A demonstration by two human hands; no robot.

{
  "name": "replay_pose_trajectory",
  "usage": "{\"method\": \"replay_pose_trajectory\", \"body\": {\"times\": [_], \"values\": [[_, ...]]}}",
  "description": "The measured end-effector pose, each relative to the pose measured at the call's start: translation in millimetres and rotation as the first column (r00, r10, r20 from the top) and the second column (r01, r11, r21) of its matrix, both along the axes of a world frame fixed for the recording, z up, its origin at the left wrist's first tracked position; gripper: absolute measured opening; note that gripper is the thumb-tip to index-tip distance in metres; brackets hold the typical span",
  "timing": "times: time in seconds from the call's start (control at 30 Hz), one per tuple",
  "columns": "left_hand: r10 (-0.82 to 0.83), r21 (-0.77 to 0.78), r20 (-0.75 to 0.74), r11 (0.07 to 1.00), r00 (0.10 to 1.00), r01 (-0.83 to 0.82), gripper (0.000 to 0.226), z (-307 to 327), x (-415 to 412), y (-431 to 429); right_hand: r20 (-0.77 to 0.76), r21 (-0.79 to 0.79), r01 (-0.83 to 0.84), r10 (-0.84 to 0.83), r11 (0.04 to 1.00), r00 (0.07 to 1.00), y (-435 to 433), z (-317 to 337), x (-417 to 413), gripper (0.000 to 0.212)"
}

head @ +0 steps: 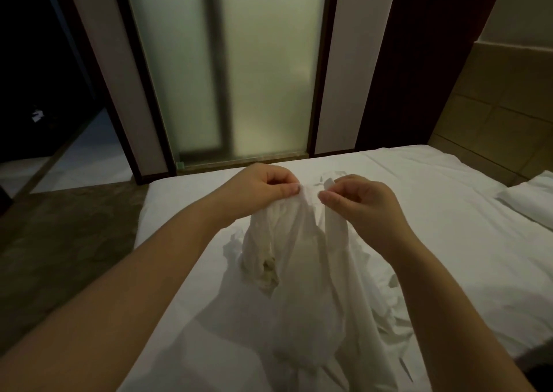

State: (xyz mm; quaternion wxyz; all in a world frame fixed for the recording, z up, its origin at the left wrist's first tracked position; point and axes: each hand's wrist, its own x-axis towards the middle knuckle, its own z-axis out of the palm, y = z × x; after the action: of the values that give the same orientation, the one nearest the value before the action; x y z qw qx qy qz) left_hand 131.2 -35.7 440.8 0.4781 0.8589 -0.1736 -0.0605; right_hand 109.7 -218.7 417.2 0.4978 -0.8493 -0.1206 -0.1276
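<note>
**Step in hand: finding and opening the top edge of the cloth.**

1. Position. I hold the white cloth [299, 257] lifted above the bed [449, 212]. Its top edge is at the centre of the view. The rest hangs down and trails toward 6 o'clock, where it lies bunched on the sheet.

2. Grip. My left hand [263, 182] pinches a gathered part of the top edge, thumb against curled fingers. My right hand [362, 203] pinches a narrow flat strip of the same cloth (it looks like a hem) between thumb and forefinger. The two hands are near each other but apart, left at 11 o'clock of the bundle and right at 1 o'clock.

3. Procedure, as I judge it.
   - Keep both pinches light and close to the very edge, so I can feed the hem through my fingers.
   - Walk the right hand along the strip toward 3 o'clock until I feel a corner.
   - Draw the hands apart only when each holds a single layer, since the left hand currently seems to hold several folds.
   - Lift high enough for the twisted lower part to hang free.

4. Caution. A yellowish patch shows in the folds at 7 o'clock of the bundle, so I will keep it turned outward for inspection. I will also keep the trailing end off the pillow [532, 200] at 3 o'clock.
</note>
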Motion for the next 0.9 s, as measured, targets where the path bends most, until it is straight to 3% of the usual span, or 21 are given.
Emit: {"method": "replay_pose_trajectory", "body": {"times": [0.1, 0.27, 0.37, 0.5, 0.6, 0.7, 0.83, 0.9], "values": [[-0.006, 0.006, 0.026, 1.0, 1.0, 0.006, 0.011, -4.3, 1.5, 0.0, -0.029, 0.014, -0.04, 0.04, 0.999, 0.999, 7.5, -2.4, -2.2, 0.017], [-0.05, -0.053, 0.028, 0.997, 0.998, 0.051, 0.012, 1.5, 7.7, -11.5, 0.013, -0.182, -0.024, 0.027, 0.983, 1.0, 11.4, -11.7, 12.2, 0.023], [0.022, -0.137, 0.05, 0.991, 0.999, -0.015, 0.015, 3.2, 18.9, -23.7, 0.013, -0.02, -0.08, 0.081, 0.997, 0.997, -1.8, -11.6, 23.5, 0.018], [0.149, -0.213, 0.166, 0.971, 0.975, -0.112, 0.02, -6.0, 30.0, -41.5, -0.127, 0.202, -0.197, 0.225, 0.96, 0.966, -29.1, -7.1, 41.3, 0.025], [0.082, -0.18, 0.125, 0.982, 0.989, -0.059, 0.018, -8.5, 34.2, -59.2, -0.234, 0.227, -0.298, 0.349, 0.927, 0.907, -44.1, -4.8, 59.4, 0.049], [0.104, -0.151, 0.115, 0.985, 0.988, -0.086, 0.022, -10.0, 40.2, -72.9, -0.317, 0.234, -0.389, 0.448, 0.891, 0.836, -56.8, -5.0, 73.9, 0.056], [0.137, -0.026, 0.05, 0.99, 0.989, -0.136, 0.017, -15.4, 38.4, -84.9, -0.351, 0.398, -0.462, 0.597, 0.793, 0.722, -71.7, -7.6, 88.4, 0.044], [0.159, -0.005, 0.007, 0.987, 0.987, -0.159, 0.015, -22.6, 35.5, -83.4, -0.324, 0.363, -0.469, 0.581, 0.805, 0.747, -74.5, -7.7, 95.4, 0.033]]}}
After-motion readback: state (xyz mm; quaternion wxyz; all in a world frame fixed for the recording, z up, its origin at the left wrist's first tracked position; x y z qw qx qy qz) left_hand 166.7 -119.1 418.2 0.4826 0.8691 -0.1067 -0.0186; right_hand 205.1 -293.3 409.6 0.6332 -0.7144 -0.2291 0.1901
